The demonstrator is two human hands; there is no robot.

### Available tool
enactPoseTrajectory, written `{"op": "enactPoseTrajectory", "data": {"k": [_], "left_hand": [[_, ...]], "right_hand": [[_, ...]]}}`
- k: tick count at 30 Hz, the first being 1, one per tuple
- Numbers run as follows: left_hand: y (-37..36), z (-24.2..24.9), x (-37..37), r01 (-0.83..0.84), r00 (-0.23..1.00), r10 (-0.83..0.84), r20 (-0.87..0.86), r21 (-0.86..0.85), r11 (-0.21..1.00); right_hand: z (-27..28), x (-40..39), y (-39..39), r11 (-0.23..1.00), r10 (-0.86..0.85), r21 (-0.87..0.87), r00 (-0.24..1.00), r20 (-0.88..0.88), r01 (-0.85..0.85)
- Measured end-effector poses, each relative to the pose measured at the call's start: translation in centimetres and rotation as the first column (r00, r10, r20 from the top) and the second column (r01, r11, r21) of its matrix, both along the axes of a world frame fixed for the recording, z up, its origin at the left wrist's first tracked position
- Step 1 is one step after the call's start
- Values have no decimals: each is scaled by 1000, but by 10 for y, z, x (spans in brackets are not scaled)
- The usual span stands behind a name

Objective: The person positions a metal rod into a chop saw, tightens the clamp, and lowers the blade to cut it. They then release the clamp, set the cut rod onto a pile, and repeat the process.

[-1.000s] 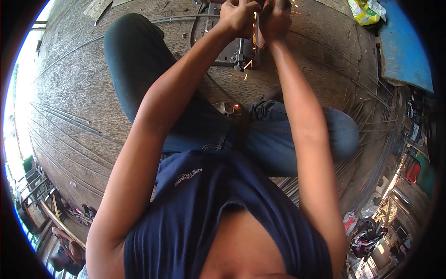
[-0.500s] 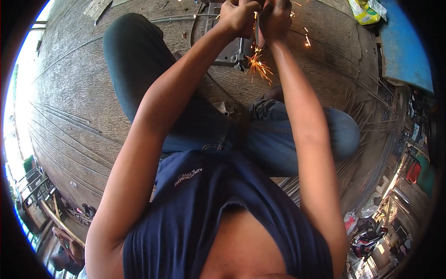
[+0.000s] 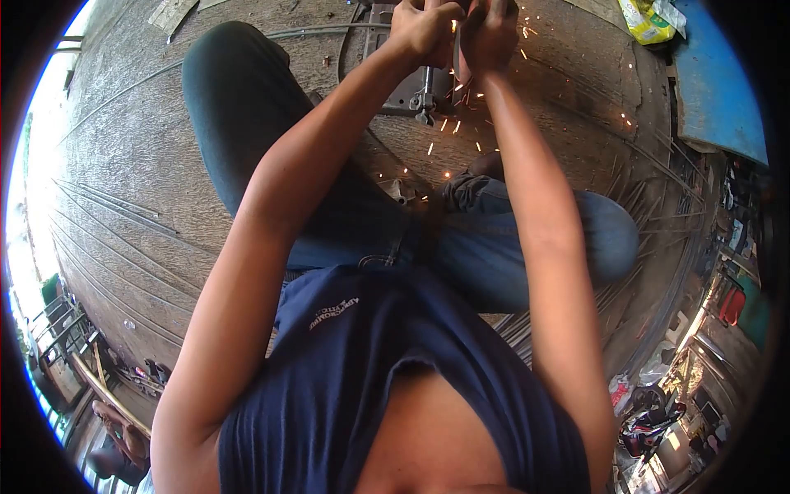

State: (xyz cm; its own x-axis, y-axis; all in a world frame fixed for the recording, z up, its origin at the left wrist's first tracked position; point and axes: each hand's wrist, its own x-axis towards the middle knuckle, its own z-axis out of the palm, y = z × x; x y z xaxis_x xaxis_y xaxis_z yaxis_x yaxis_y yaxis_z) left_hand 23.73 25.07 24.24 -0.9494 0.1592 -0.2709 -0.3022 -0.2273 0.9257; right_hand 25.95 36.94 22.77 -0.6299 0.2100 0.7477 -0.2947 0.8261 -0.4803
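My left hand (image 3: 421, 31) is at the top edge of the view, its fingers curled and closed. Close on its right, my right hand (image 3: 489, 37) is closed too. Whatever they grip is hidden by the fingers and cut off by the frame. Between the wrists shows the narrow edge of what looks like an abrasive disc (image 3: 460, 64). Both hands are over a dark metal machine base (image 3: 401, 100) with a clamp screw (image 3: 426, 92) on it. Scattered orange sparks fly around the hands and down towards my legs.
I sit with bent legs on a worn board floor (image 3: 132, 156). Thin metal rods (image 3: 123, 210) lie at left, more at right. A cable (image 3: 313, 33) runs to the machine. A blue sheet (image 3: 720, 90) and yellow bag (image 3: 646, 20) are upper right. Another person (image 3: 119, 445) is lower left.
The dense burst of sparks below the hands has thinned into separate sparks spread wider. Both hands stay in nearly the same place.
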Motion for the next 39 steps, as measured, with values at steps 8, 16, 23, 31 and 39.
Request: {"op": "enactPoseTrajectory", "data": {"k": [8, 16, 23, 31, 39], "left_hand": [[1, -9, -3, 21, 1000, -20, -9, 60, 998], [1, -9, -2, 12, 998, -8, -66, 62, 998], [-1, -9, -2, 38, 996, -34, -78, 43, 998], [4, -17, -2, -14, 999, 19, -36, 144, 989], [1, -12, -1, 16, 998, -13, -55, 44, 999]], "right_hand": [[-7, -1, -2, 990, -136, -17, 987, 80, 138], [-3, -1, -2, 992, -115, -33, 989, 94, 119], [-6, -4, -2, 993, -120, 14, 992, -47, 120], [-8, -1, -1, 996, -74, -53, 997, 32, 76], [-6, -2, -3, 996, -75, -49, 997, -23, 74]]}}
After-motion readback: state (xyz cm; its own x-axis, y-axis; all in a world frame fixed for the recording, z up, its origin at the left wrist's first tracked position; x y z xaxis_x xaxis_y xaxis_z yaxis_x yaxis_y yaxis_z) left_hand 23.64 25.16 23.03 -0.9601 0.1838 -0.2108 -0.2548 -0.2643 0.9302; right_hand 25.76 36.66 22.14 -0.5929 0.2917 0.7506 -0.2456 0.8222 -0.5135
